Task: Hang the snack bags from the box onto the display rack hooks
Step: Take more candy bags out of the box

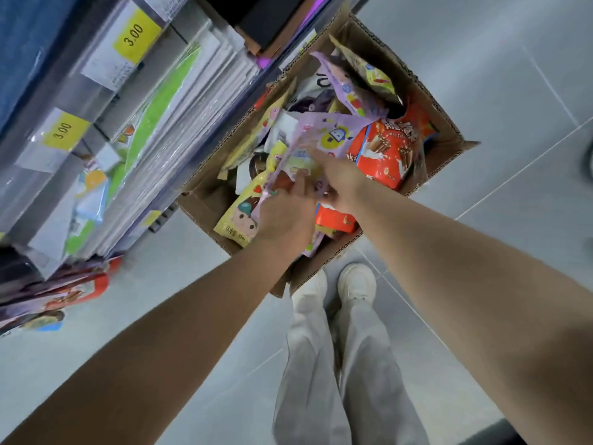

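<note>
Head view: a display rack (128, 123) fills the frame from 9 to 11 o'clock. It is packed with clear-wrapped white and green packets that hang close together, and yellow price labels (134, 35) reading 3.00 sit along its rails. More red and purple packets hang at the rack's lower end, near 8 o'clock. Pale trousers (321, 380) and white shoes (356, 281) stand on the grey tiled floor (481, 59) at 6 o'clock, with the toes just beside the box.

The open cardboard box (199, 203) sits on the floor at 12 o'clock from the shoes, its long side against the foot of the rack at its 9 o'clock. It is heaped with loose bags. A red bag (382, 152) printed with chocolate sticks lies at the box's 3 o'clock, and a yellow cartoon bag (237, 220) at its 7 o'clock.

The left hand (285, 210) has its fingers curled round the edge of the purple snack bags (321, 133), which are glossy lilac with a round yellow emblem and lie on top of the heap at the box's centre. The right hand (340, 178) reaches onto the same bags. Blur hides whether its fingers pinch them.
</note>
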Available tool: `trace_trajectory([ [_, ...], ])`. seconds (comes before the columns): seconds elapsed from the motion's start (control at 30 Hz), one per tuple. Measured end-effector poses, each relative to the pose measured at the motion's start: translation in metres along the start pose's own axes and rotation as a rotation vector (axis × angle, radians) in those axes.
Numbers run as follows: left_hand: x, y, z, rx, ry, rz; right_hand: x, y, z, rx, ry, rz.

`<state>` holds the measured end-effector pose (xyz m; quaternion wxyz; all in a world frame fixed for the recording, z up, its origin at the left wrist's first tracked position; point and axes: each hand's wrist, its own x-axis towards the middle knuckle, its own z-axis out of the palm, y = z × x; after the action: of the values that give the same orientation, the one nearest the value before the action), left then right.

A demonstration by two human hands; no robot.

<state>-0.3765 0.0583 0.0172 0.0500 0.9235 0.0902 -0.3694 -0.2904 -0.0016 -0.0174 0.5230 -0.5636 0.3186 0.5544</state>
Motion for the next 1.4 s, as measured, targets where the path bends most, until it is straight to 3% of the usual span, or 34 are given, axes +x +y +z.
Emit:
trace_trajectory([
  [0.07,-0.004,0.000,0.005,-0.079,0.078,0.087,0.000,0.002,-0.008,-0.015,0.061,-0.023],
  [0.13,-0.002,-0.008,0.004,-0.369,0.200,0.103,0.000,0.004,-0.024,-0.065,0.114,-0.051],
  [0.23,0.019,-0.026,0.007,-0.803,0.288,-0.133,0.000,0.005,-0.055,-0.132,0.169,-0.084],
  [0.33,0.042,-0.041,0.005,-0.980,0.028,-0.382,-0.001,0.007,-0.082,-0.073,0.166,-0.089],
  [0.43,0.060,-0.043,0.002,-1.156,-0.150,-0.448,-0.004,0.008,-0.093,0.009,0.146,-0.089],
  [0.6,0.070,-0.024,0.001,-1.093,-0.189,-0.375,-0.012,0.012,-0.118,0.168,0.062,-0.130],
  [0.77,0.070,-0.015,0.006,-1.009,-0.019,-0.341,-0.018,0.020,-0.133,0.145,0.102,-0.131],
  [0.93,0.055,-0.030,0.007,-0.987,0.131,-0.494,-0.032,0.022,-0.131,0.166,0.166,-0.118],
  [1.17,-0.011,-0.065,-0.037,-1.063,0.383,-0.645,-0.073,0.013,-0.098,0.092,0.154,-0.165],
  [1.4,-0.110,-0.100,-0.089,-1.373,0.376,-0.609,-0.167,-0.015,-0.027,-0.091,0.154,-0.280],
])
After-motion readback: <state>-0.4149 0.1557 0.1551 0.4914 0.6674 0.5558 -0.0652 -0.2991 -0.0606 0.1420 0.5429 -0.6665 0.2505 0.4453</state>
